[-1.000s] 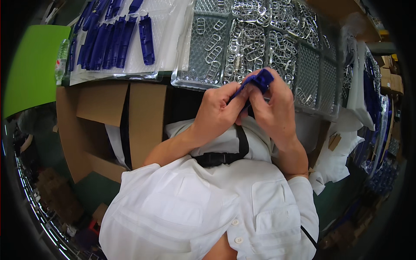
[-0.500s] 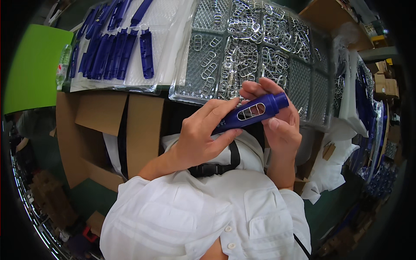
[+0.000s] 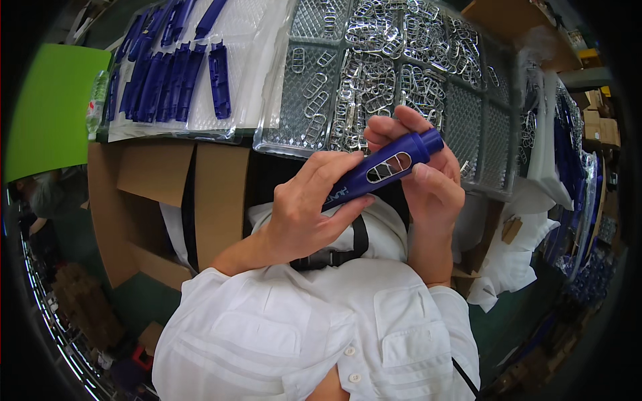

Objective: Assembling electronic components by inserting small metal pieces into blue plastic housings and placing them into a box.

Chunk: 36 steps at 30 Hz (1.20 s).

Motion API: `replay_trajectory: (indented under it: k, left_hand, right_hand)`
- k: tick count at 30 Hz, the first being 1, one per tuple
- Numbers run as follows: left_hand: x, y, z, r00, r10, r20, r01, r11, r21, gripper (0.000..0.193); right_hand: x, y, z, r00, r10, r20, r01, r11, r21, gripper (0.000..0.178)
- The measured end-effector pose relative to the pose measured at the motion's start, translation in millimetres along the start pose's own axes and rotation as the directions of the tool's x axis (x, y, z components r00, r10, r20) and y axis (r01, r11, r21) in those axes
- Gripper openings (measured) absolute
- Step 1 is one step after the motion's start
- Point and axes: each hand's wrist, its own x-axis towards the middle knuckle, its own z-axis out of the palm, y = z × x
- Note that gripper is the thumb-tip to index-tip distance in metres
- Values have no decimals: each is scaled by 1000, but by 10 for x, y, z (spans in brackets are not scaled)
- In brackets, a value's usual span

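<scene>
Between my two hands is a blue plastic casing, a tube-like shell with a narrower collar at its upper right end. An oval silver window frame with crossbars sits in its opening. My left hand is closed round the lower left end, thumb below and fingers above. At the collar end, my right hand pinches the casing, its thumb on the near side and its fingers behind, partly hidden. The casing is tilted, its collar end higher.
Ahead stands a clear compartment tray with many loose silver frames. On the left, blue shell halves lie in another clear tray. An open cardboard box is below it. A plastic bottle stands beside a green panel.
The casing has rolled slightly in my hands, so more of its printed side shows near my left fingers. The collar end has risen a little. Both hands keep their hold.
</scene>
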Motion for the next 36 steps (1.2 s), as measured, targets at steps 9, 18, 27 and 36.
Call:
replay_trajectory:
  k: [9, 18, 27, 36]
  left_hand:
    - [98, -46, 67, 1000, -1, 26, 1, 1000, -5, 59]
    - [651, -156, 1, 999, -22, 37, 21, 999, 30, 57]
    - [3534, -1805, -676, 970, -39, -239, 128, 919, 372, 69]
    - [-9, -1059, -2478, 141, 127, -982, 46, 990, 135, 35]
  right_hand:
    - [73, -52, -66, 999, 22, -44, -24, 999, -32, 82]
    - [58, -65, -267, 955, -200, -219, 165, 972, -170, 83]
    - [-311, -229, -237, 935, -286, -208, 209, 921, -327, 76]
    - [-789, 91, -263, 980, -116, -161, 49, 928, -368, 50]
